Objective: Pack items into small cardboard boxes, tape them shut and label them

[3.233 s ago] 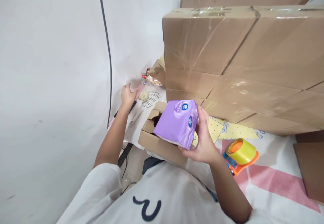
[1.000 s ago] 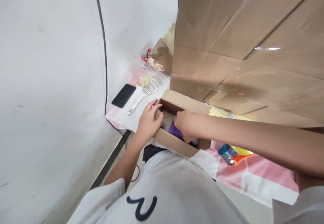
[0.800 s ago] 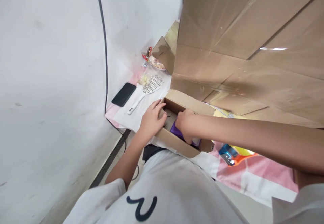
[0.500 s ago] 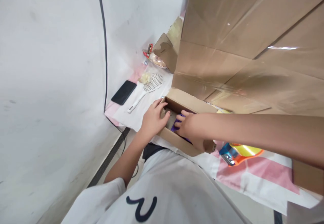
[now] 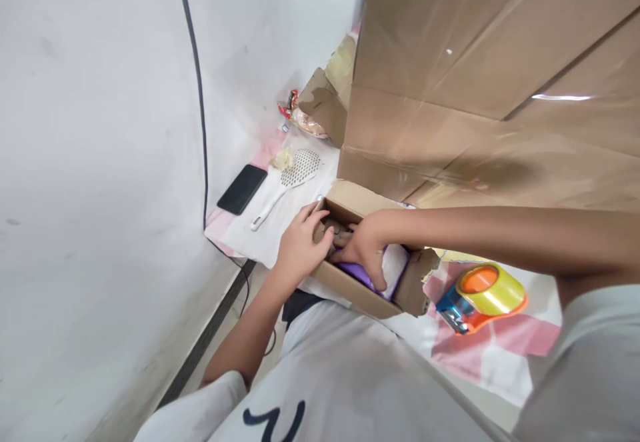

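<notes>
Now purple pkg (image 5: 358, 273) in cardboard box (image 5: 350, 288).

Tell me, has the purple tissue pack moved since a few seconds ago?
Yes. The purple tissue pack was held above the small cardboard box; now it lies inside it.

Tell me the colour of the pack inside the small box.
Purple pack, white at one end, in the head view.

White plastered wall (image 5: 90, 129) from 7 to 11 o'clock, black cable (image 5: 197, 95) running down it; stacked taped cartons (image 5: 480, 82) at 2 o'clock; pink-and-white sheet (image 5: 500, 355) at 4 o'clock.
</notes>
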Available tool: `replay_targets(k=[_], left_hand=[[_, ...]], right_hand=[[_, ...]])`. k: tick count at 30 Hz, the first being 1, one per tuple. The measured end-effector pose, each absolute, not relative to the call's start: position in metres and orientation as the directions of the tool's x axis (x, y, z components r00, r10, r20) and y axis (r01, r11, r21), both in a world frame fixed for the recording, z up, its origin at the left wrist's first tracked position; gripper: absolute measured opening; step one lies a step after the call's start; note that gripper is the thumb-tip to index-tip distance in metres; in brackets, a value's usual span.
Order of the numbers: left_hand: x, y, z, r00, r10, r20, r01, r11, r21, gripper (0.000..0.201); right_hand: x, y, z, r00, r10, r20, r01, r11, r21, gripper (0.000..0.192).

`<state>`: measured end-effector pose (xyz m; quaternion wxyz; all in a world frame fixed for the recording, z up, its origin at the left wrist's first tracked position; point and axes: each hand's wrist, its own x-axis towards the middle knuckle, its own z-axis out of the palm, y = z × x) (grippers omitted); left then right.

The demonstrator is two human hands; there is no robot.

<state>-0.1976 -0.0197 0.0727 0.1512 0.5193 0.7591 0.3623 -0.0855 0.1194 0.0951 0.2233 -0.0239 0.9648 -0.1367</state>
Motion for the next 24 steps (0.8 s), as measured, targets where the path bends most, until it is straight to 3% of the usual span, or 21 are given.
replay_targets(k=[2,3,6,9,13,15,19,22,24], left_hand=[[-0.2,-0.02,0.073,-0.409,0.902,0.141,0.668,0.191,0.719,0.035],[-0.201,-0.02,0.073,-0.41,0.901,0.14,0.661,0.187,0.727,0.035],[-0.203,-0.019,0.073,-0.408,0.904,0.129,0.636,0.18,0.75,0.034],[-0.203,-0.015,0.073,-0.404,0.907,0.117,0.631,0.184,0.753,0.034],[-0.203,-0.011,0.072,-0.412,0.905,0.105,0.628,0.2,0.752,0.033],[-0.205,-0.011,0.071,-0.409,0.904,0.124,0.629,0.181,0.756,0.034],[-0.209,-0.014,0.068,-0.379,0.912,0.157,0.653,0.142,0.744,0.034],[-0.207,-0.016,0.07,-0.384,0.912,0.142,0.71,0.193,0.678,0.021],[-0.205,-0.017,0.072,-0.393,0.903,0.171,0.738,0.199,0.645,0.015]], right_hand=[[-0.077,0.116,0.11,-0.798,-0.341,-0.498,-0.181,0.922,-0.341,0.128],[-0.073,0.114,0.115,-0.787,-0.387,-0.48,-0.247,0.911,-0.329,0.129],[-0.058,0.106,0.112,-0.871,-0.336,-0.359,-0.31,0.942,-0.13,0.106],[-0.047,0.103,0.093,-0.878,-0.276,-0.391,-0.301,0.954,0.001,0.079],[-0.041,0.105,0.098,-0.891,-0.27,-0.364,-0.269,0.962,-0.054,0.096],[-0.036,0.106,0.12,-0.919,-0.244,-0.309,-0.226,0.969,-0.095,0.082],[-0.003,0.108,0.168,-0.99,-0.033,-0.134,-0.021,0.996,-0.09,0.036],[0.044,0.104,0.18,-0.936,0.334,0.109,0.319,0.938,-0.138,0.02],[0.078,0.094,0.17,-0.794,0.591,0.141,0.528,0.786,-0.321,0.021]])
